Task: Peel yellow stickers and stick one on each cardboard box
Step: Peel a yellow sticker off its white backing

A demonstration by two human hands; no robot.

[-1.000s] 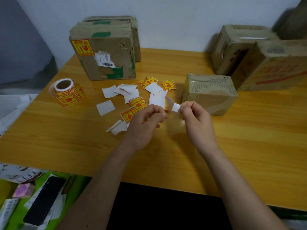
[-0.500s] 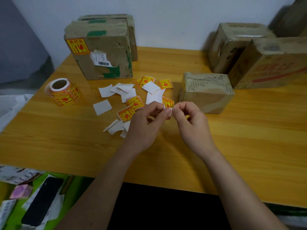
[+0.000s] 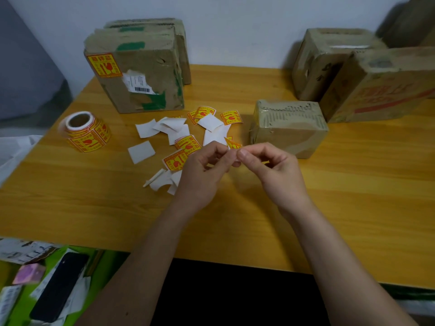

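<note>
— Since half a second earlier, what had changed?

— Both hands had stayed together above the table (image 3: 329, 208), but a yellow corner of the sticker (image 3: 231, 144) stood up between the fingertips where only a white scrap of backing had shown. The left hand (image 3: 202, 171) pinched the piece from the left, thumb against curled fingers. The right hand (image 3: 270, 165) pinched it from the right between thumb and forefinger, the other fingers curled loosely beneath.

— Where were the boxes?

— A small box (image 3: 288, 128) sat just beyond the right hand, with no yellow label on the sides I could see. A large box (image 3: 136, 74) stood at the far left, already carrying a yellow label (image 3: 103, 65) at its upper left corner, and a second box (image 3: 181, 43) stood behind it. Two more boxes (image 3: 329, 64) were against the wall at the far right.

— And the supplies?

— The sticker roll (image 3: 86, 131) lay on its side near the left edge. Loose stickers (image 3: 231, 117) and white backing squares (image 3: 141, 151) were scattered between the roll and the small box, some overlapping. A dark phone (image 3: 58, 285) lay on green material below the table's near edge.
</note>
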